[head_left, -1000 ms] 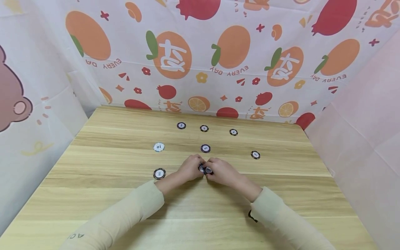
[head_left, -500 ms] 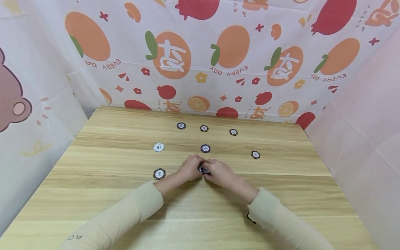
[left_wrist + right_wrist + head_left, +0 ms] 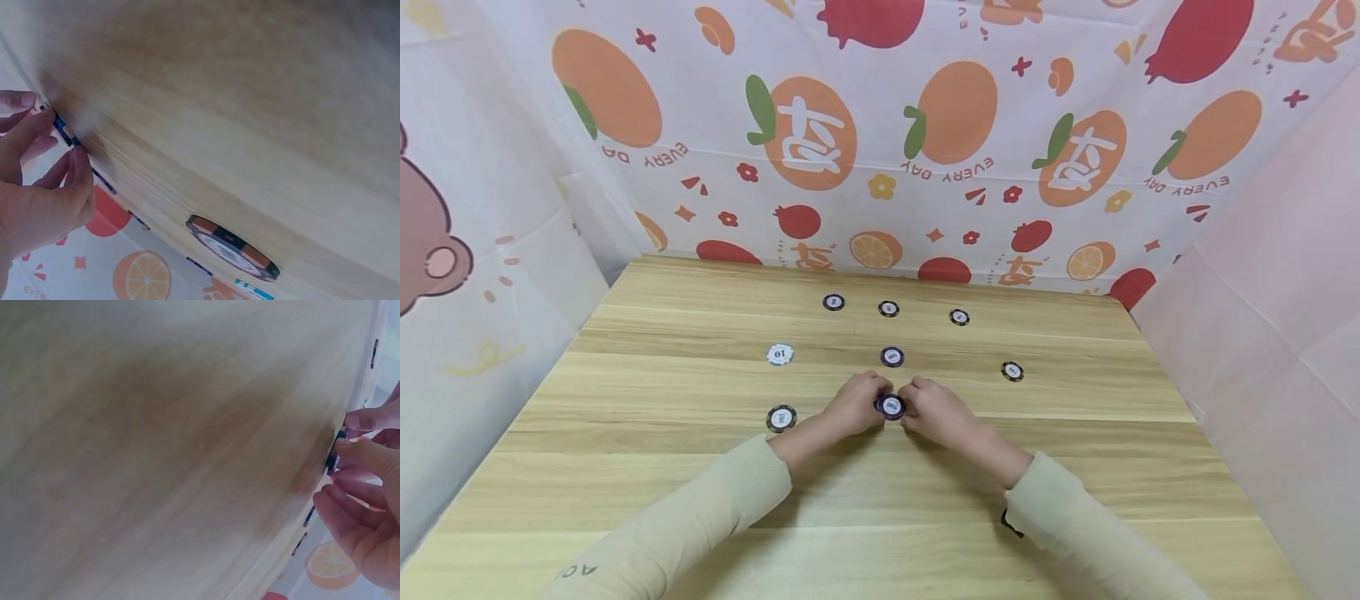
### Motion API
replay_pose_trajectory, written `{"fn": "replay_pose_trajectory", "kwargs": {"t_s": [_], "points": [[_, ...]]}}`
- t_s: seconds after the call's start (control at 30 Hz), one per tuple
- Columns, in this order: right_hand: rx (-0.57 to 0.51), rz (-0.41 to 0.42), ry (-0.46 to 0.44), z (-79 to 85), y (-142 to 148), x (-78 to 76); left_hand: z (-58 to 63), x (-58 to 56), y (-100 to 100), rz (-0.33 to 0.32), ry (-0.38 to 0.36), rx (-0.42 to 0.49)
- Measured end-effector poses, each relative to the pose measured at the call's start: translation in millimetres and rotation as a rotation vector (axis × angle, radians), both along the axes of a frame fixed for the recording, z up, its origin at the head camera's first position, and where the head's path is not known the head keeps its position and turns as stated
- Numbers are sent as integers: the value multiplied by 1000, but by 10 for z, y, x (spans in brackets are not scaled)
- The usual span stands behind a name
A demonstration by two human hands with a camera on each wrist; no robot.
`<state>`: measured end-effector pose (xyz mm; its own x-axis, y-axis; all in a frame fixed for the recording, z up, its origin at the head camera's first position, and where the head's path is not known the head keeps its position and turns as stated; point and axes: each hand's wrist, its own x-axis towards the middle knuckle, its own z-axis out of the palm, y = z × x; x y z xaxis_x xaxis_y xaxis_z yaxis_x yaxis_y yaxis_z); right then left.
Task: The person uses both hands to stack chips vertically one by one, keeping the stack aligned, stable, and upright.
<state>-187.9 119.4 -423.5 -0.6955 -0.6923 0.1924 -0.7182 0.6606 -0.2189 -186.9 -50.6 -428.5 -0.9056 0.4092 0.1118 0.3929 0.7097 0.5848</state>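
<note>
Two dark poker chips overlap between the hands at the table's middle. The upper poker chip [image 3: 892, 407] lies face up, marked 500; the lower chip shows only as a dark edge on its left. My left hand [image 3: 856, 403] holds the left side of the chips, thumb and fingertips at their rim in the left wrist view. My right hand [image 3: 942, 410] has its thumb and fingertips at the right edge of the upper chip. In the right wrist view the chips [image 3: 334, 456] appear edge-on between both hands' fingertips.
On the wooden table [image 3: 865, 533], a purple-rimmed chip [image 3: 892, 357] lies just beyond the hands. A white 10 chip [image 3: 780, 354] and a black 100 chip [image 3: 782, 418] lie left. Another black chip [image 3: 1012, 371] lies right, with several along the back. A printed curtain [image 3: 883, 150] stands behind.
The right fingers have drawn back to the right from over the upper chip, so its 500 face now shows whole. The left hand stays at the chips; the other chips lie where they were.
</note>
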Motion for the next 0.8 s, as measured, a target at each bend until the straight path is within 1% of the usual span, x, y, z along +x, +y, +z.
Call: {"fn": "replay_pose_trajectory", "kwargs": {"t_s": [0.2, 0.43, 0.63, 0.8], "points": [[24, -56, 2, -24, -12, -3, 11, -7, 0, 2, -16, -9], [27, -58, 17, -24, -53, -18, 12, -14, -5, -7, -5, -13], [46, -79, 25, -38, -96, -33, 9, -20, -7, -12, 0, 0], [46, -86, 11, -42, -96, -44, 14, -11, 4, -19, -5, -26]]}}
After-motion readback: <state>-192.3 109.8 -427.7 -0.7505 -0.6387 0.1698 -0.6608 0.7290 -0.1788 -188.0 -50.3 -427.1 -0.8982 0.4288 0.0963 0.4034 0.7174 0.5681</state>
